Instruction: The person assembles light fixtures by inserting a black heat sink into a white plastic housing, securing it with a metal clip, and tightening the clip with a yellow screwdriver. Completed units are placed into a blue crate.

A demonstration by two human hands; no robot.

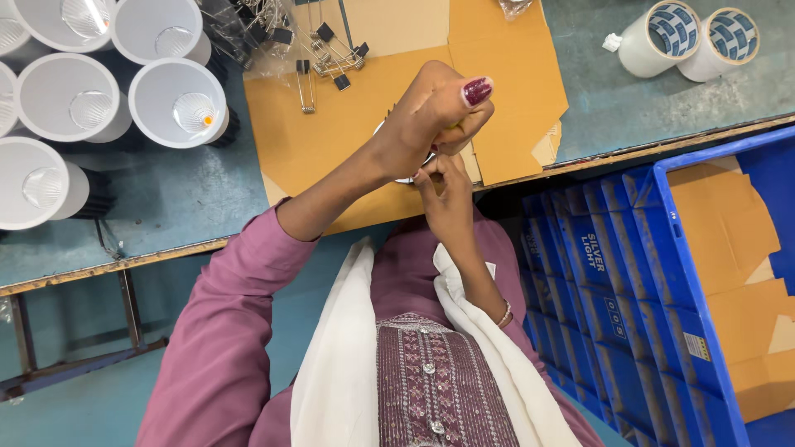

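Looking down past a mauve sleeve and a white scarf, the head camera caught both hands bunched together over the near edge of the bench. The right hand (447, 194), nearer the body, was curled with its fingertips pinched up against the underside of a small round silvery-rimmed fitting (407, 177), of which only a thin arc showed; whether those fingers actually gripped the rim could not be told. The left hand (435, 112) lay just beyond and on top, closed in a fist around something yellowish that peeped out under the thumb, the thumb laid flat across it. What that object was stayed hidden. The fitting sat directly beneath the fist and touching both hands, so neither had to reach; its long axis could not be read.

All this rested above a flat brown cardboard sheet (364, 124) spread on the grey-green worktable (166, 199). Farther along the sheet lay a loose heap of wire spring clips with black ends (319, 54). To the left stood a cluster of white round downlight housings (178, 103), open faces up, well apart from the hands. At the far right corner lay two white tape rolls (691, 35), and below the bench edge stood a blue plastic crate (654, 273) lined with cardboard.
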